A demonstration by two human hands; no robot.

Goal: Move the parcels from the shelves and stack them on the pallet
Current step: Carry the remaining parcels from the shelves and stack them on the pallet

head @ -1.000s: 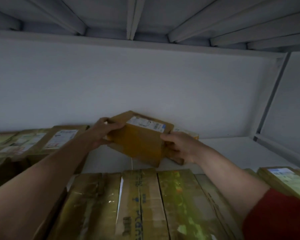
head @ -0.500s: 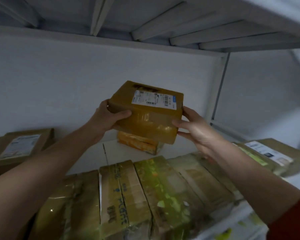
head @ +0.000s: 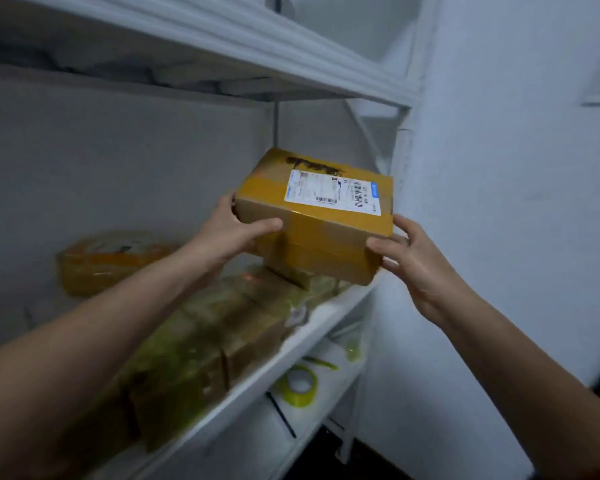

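Head view: the parcel [head: 317,220], white label up, is held in the air over the right end of the middle shelf [head: 293,342], above the row of taped parcels [head: 205,341] lying there. The left grip [head: 231,235] clasps its left end, thumb across the near face. The right grip [head: 418,266] clasps its right end, thumb on the lower corner. A tape roll [head: 300,386] lies on the shelf below

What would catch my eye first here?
A cardboard box with a white label, gripped between the left hand and right hand above the shelf. More taped parcels line that shelf, and a tape roll lies one level down.
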